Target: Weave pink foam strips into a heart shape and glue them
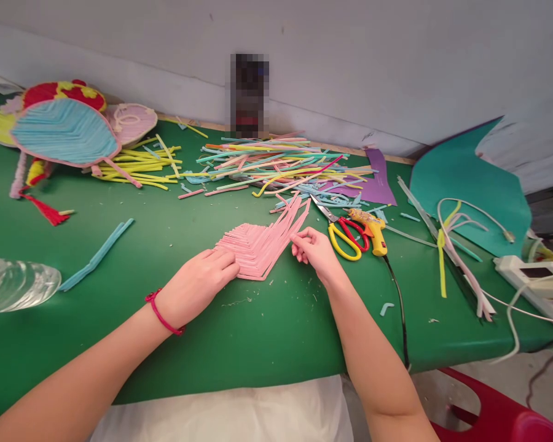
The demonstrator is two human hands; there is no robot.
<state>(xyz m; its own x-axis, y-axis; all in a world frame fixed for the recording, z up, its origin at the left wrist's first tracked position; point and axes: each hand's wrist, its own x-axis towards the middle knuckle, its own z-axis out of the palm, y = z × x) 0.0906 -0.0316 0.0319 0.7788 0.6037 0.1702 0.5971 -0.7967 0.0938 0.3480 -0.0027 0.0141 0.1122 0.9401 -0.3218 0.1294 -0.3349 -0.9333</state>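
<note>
A leaf-shaped panel of pink pipe cleaners [250, 252] lies on the green table, its rows meeting in a V. Loose ends of the strips fan out toward the upper right. My left hand [207, 273] grips the panel's lower left edge, fingers curled over it. At the panel's right side, my right hand [314, 248] pinches the outermost pink strip between thumb and fingers. Just right of that hand lie scissors [345, 236] with one red and one yellow handle. Beside them is a yellow hot glue gun [373, 230] with a black cord.
Mixed-colour pipe cleaners [276, 162] are heaped at the back, with yellow ones [138, 166] to their left. Finished fans [67, 132] lie back left. A water bottle [18, 285] and blue strips [99, 255] are at left. Right are a teal sheet [479, 184] and power strip [534, 285].
</note>
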